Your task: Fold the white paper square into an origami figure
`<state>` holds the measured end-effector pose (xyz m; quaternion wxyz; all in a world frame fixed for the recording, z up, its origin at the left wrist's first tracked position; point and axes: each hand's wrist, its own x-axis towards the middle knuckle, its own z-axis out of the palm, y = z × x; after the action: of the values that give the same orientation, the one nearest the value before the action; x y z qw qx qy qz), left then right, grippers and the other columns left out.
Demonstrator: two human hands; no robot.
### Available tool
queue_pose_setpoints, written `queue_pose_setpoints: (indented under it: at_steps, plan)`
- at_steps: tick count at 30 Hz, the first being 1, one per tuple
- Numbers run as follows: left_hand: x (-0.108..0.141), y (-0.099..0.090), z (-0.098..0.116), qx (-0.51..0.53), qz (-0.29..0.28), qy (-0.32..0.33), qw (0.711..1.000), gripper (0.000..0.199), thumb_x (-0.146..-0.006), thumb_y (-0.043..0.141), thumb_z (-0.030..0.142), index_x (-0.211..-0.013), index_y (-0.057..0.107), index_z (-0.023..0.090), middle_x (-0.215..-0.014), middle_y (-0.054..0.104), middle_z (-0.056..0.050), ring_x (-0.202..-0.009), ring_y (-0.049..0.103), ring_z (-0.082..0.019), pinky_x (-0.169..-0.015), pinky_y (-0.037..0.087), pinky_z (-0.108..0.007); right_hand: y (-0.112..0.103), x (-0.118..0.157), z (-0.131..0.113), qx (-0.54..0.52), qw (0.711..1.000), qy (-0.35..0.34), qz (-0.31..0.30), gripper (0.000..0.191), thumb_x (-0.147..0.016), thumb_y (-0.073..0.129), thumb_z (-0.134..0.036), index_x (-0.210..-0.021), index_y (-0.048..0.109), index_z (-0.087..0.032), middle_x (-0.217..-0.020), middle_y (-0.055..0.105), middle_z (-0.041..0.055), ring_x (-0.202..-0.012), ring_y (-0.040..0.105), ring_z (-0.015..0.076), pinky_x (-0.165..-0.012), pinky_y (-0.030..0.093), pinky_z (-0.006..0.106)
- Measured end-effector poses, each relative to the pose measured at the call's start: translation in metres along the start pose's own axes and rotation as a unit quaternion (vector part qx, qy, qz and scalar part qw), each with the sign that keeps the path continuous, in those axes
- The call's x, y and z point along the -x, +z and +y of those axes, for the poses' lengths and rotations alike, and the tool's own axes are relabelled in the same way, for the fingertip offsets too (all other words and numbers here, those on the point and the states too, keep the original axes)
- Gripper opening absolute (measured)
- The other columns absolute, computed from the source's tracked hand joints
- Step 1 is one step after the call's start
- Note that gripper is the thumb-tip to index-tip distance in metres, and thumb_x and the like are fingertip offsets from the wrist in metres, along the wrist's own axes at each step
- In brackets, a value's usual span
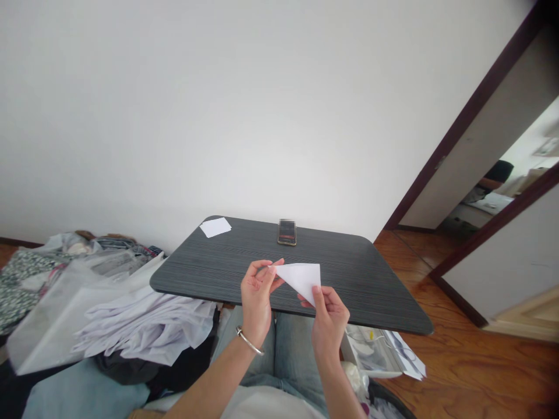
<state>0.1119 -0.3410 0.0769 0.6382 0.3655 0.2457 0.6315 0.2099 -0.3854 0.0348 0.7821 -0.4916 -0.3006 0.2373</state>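
A white sheet of paper folded into a triangle [303, 277] is held up above the near part of the dark table [209, 262]. My left hand [258, 285] pinches its narrow left tip between thumb and fingers; a silver bangle circles that wrist. At the lower right corner, my right hand [325, 305] grips the paper, thumb on the near face and fingers behind. A small stack of white paper [215, 227] lies at the table's far left corner.
A phone [287, 231] rests at the table's back edge by the white wall. Heaped clothes and plastic bags [144, 323] are on the left. Below the table's right side stands an open white box [375, 352] with items inside. A doorway opens at far right.
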Motion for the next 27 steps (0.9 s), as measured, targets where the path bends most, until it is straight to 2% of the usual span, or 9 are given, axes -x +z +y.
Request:
queue_pose_setpoints:
  at_steps: [8,16,21,24,27]
  plan:
    - [0.001,0.0,0.0,0.001,-0.002,0.001,1.0,0.014,-0.076,0.059,0.027,-0.081,0.05,0.017,-0.089,0.071,-0.006,-0.08,0.065,-0.015,-0.072,0.052,-0.03,0.001,0.0,-0.002,0.004,1.0,0.001,-0.004,0.023,-0.074,0.062,-0.035,-0.07,0.058,-0.013,-0.055,0.064,0.0001,-0.047,0.063,0.0165,-0.041,0.05,0.024]
    - [-0.001,-0.001,0.001,0.005,-0.001,0.018,1.0,0.015,-0.079,0.054,0.029,-0.087,0.048,0.017,-0.082,0.071,-0.007,-0.087,0.065,-0.019,-0.069,0.052,-0.03,0.0,0.0,0.0,-0.001,1.0,0.007,-0.004,0.022,-0.073,0.064,-0.035,-0.07,0.058,-0.014,-0.055,0.064,-0.0005,-0.047,0.063,0.0165,-0.042,0.049,0.024]
    - [-0.005,-0.008,0.008,0.006,-0.001,0.021,1.0,0.021,-0.082,0.048,0.036,-0.087,0.053,0.016,-0.088,0.069,-0.009,-0.087,0.064,-0.02,-0.068,0.053,-0.032,0.0,0.001,0.0,0.003,1.0,0.004,0.003,0.024,-0.072,0.064,-0.037,-0.07,0.058,-0.013,-0.054,0.063,0.0003,-0.048,0.064,0.018,-0.042,0.05,0.025]
    - [-0.007,-0.013,0.011,-0.033,-0.014,0.03,0.999,0.02,-0.078,0.056,0.033,-0.086,0.058,0.014,-0.091,0.068,-0.008,-0.084,0.063,-0.017,-0.067,0.054,-0.029,0.001,0.0,0.0,0.0,1.0,0.005,0.007,0.026,-0.071,0.064,-0.038,-0.069,0.058,-0.013,-0.054,0.064,0.0003,-0.048,0.064,0.0183,-0.043,0.05,0.025]
    - [-0.008,-0.015,0.012,-0.062,-0.026,0.027,0.997,0.018,-0.071,0.065,0.025,-0.083,0.062,0.012,-0.085,0.068,-0.007,-0.077,0.062,-0.015,-0.065,0.054,-0.026,0.001,0.0,0.0,-0.001,1.0,0.011,0.008,0.027,-0.07,0.065,-0.039,-0.068,0.058,-0.013,-0.054,0.064,0.0003,-0.047,0.064,0.0183,-0.043,0.05,0.024]
